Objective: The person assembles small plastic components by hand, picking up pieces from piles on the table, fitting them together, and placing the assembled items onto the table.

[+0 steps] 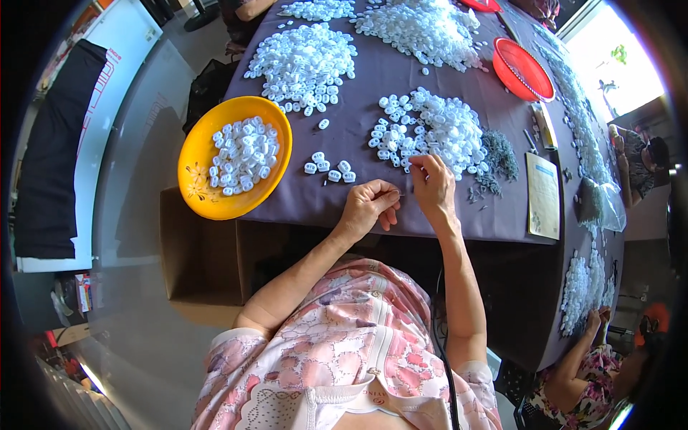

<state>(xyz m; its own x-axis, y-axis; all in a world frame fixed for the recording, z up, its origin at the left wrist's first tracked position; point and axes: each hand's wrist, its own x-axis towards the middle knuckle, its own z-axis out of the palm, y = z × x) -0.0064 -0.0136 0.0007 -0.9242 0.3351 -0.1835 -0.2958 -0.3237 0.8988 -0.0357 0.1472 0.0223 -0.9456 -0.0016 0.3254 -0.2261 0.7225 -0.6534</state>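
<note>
Close to the table's front edge, my left hand [373, 206] is closed in a pinch; whatever sits between thumb and forefinger is too small to make out. Just to its right, my right hand [433, 185] has its fingers bent and drawn together at the near edge of a pile of small white oval plastic pieces [450, 129]. What its fingertips hold, if anything, is hidden. Beside that pile lies a heap of tiny dark grey-green parts [499, 156]. Several loose white pieces [330, 166] lie left of my hands.
A yellow bowl [192, 154] holding white pieces stands at the table's left edge. Larger white piles [301, 64] spread farther back. At right are a red basket [527, 72] and a paper booklet [542, 197]. Another person's hands [598, 319] work at far right. An open cardboard box [204, 251] sits below.
</note>
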